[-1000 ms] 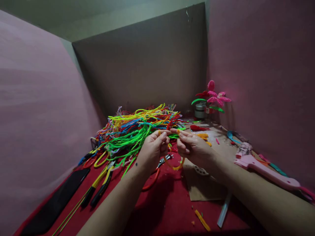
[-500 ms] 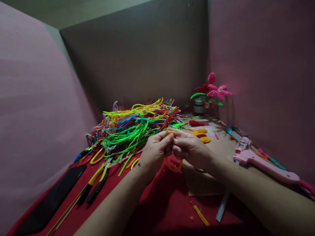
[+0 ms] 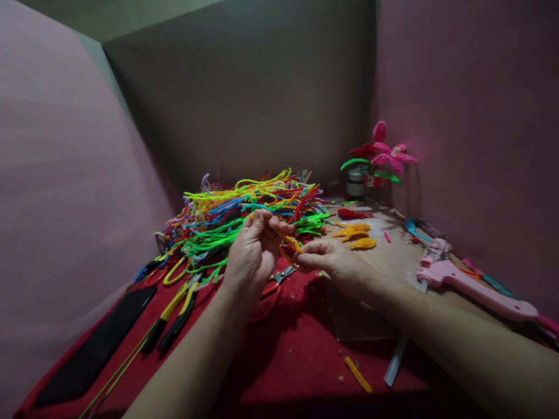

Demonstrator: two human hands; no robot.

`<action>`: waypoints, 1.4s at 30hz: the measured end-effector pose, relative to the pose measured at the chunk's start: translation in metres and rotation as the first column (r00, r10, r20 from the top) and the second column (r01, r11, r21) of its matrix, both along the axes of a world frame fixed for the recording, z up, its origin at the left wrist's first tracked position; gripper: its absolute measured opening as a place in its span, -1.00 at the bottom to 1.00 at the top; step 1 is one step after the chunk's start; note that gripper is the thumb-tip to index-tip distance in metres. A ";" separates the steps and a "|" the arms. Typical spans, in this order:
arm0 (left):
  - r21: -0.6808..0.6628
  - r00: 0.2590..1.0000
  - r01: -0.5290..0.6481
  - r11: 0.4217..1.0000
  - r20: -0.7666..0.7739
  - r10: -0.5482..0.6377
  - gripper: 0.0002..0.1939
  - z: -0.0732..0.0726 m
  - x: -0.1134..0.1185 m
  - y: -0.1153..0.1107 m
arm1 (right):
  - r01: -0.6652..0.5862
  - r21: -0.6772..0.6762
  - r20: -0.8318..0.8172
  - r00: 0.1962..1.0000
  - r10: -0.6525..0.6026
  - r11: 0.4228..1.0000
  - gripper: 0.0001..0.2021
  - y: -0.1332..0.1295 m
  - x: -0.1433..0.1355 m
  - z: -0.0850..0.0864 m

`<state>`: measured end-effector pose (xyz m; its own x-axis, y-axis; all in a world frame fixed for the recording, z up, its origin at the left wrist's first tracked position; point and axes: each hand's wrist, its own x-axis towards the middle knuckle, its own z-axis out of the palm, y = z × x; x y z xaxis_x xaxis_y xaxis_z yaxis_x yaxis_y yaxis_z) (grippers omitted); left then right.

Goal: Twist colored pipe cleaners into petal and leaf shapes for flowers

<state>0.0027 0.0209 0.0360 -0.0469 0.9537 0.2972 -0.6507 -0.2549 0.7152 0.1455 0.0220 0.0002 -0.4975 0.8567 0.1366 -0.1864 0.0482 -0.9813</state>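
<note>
While your left hand (image 3: 253, 250) and right hand (image 3: 325, 262) pinched a folded orange strand (image 3: 292, 242), partly hiding it, the yellow-and-black pliers (image 3: 179, 325) were marked too finely to read.

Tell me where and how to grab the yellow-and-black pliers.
Grip the pliers, probably best, around both black handle ends, coming from the near side with the left hand: the handles lie spread, pointing toward the person, while the metal head points away.
</note>
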 end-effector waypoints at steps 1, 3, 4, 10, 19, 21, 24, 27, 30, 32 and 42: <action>-0.003 1.000 -0.001 1.000 0.024 0.002 -0.84 0.001 -0.001 0.000 | -0.019 -0.027 0.005 1.000 0.019 0.999 -0.91 0.000 0.000 -0.001; -0.018 0.998 -0.007 1.000 0.059 0.008 -0.83 0.003 -0.002 0.000 | -0.048 -0.083 -0.011 0.999 0.047 0.995 -0.92 0.000 -0.001 -0.002; -0.026 0.998 -0.011 1.000 0.068 0.013 -0.83 0.004 -0.002 0.000 | -0.060 -0.111 -0.031 0.998 0.057 0.992 -0.92 0.000 -0.001 -0.003; 0.000 0.999 -0.039 0.999 0.025 0.039 -0.84 0.004 0.003 -0.003 | -0.067 -0.152 -0.118 0.992 0.049 0.986 -0.86 0.000 -0.002 -0.008; 0.009 0.997 -0.071 0.997 -0.015 0.071 -0.82 0.003 0.007 -0.008 | -0.152 -0.182 -0.059 0.988 0.144 0.971 -0.89 0.000 -0.001 -0.010; 0.008 0.998 -0.058 0.998 -0.011 0.058 -0.84 0.004 0.006 -0.008 | -0.170 -0.189 -0.053 0.985 0.163 0.967 -0.90 -0.002 0.000 -0.009; 0.020 0.999 -0.043 0.999 -0.008 0.043 -0.86 0.004 0.006 -0.010 | -0.214 -0.242 -0.097 0.976 0.196 0.946 -0.92 -0.006 0.001 -0.006; 0.040 0.999 -0.047 0.998 -0.013 0.047 -0.86 0.004 0.005 -0.011 | -0.322 -0.294 -0.190 0.942 0.275 0.900 -0.90 -0.009 0.002 -0.004; 0.047 0.998 -0.056 0.997 -0.016 0.056 -0.87 0.005 0.004 -0.012 | -0.375 -0.297 -0.227 0.921 0.317 0.878 -0.89 -0.008 0.001 -0.005; 0.047 0.997 -0.069 0.997 -0.015 0.069 -0.87 0.006 0.004 -0.011 | -0.361 -0.282 -0.237 0.924 0.300 0.889 -0.87 -0.007 0.000 -0.007; 0.010 0.999 -0.043 0.999 -0.025 0.043 -0.86 0.004 0.007 -0.010 | -0.351 -0.263 -0.243 0.925 0.291 0.899 -0.83 -0.005 0.000 -0.008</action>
